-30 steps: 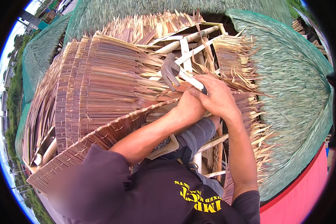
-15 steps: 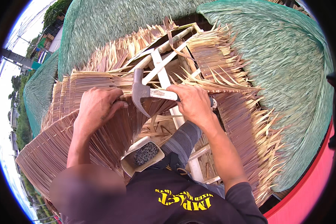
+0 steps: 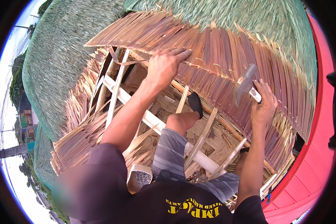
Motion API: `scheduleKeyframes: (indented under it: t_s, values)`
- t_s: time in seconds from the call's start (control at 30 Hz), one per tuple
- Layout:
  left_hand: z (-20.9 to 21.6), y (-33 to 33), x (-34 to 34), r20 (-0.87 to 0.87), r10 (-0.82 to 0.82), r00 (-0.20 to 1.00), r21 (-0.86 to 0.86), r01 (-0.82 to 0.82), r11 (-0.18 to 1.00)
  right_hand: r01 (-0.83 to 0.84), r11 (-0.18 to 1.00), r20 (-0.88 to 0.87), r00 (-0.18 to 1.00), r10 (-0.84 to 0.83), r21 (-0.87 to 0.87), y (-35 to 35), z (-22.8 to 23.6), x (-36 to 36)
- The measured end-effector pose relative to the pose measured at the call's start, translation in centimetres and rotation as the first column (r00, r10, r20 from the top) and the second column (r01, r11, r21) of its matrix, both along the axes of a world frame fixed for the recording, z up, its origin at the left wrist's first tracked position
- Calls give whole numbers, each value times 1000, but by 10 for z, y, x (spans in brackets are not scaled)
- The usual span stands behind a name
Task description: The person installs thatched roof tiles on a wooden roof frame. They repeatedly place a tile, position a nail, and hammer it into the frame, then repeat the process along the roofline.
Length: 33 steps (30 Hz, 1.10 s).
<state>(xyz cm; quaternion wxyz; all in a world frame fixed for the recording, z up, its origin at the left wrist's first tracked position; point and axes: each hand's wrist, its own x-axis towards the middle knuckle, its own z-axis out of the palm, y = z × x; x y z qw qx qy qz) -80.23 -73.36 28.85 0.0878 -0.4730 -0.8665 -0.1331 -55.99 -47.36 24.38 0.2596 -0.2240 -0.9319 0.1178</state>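
A long panel of dried brown palm thatch (image 3: 209, 48) lies across the roof ahead of me, its stitched batten running along the near edge. My left hand (image 3: 166, 67) is closed on that near edge, left of the middle, with the fingers over the top. In my right hand (image 3: 264, 100) is a claw hammer (image 3: 246, 84) with a white, worn handle, its steel head over the right part of the thatch. A pale plastic container of small grey nails (image 3: 142, 178) rests by my waist.
Wooden battens (image 3: 201, 138) and a white beam (image 3: 153, 121) cross the open roof frame under me, with gaps between them. Green-netted thatch (image 3: 78, 56) rises at left and behind the panel. A red metal roof (image 3: 298, 179) lies at right. Loose thatch (image 3: 78, 145) sits at lower left.
Both hands have moved right, the left one farther ahead. The thatch panel now spans the roof ahead instead of lying at my left. The hammer has shifted right, and my view has turned rightward.
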Motion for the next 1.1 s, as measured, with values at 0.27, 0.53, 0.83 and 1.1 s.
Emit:
scheduleKeyframes:
  t_s: [0.27,0.53,0.83,1.1]
  values:
    - [-269,76,51,165,-122,979,-129,144,981,247,961,442,881,-171,-122,5,-227,109]
    - [-425,-3,28,754,599,270,-374,-573,729,298,903,704,710,7,-310,-40,-363,155]
    - [-513,-18,-44,813,14,-582,-568,-788,236,541,827,813,546,-204,-156,-29,-383,132]
    - [-544,-17,-47,891,84,-445,-448,-837,315,515,593,696,710,110,-619,-106,-346,39]
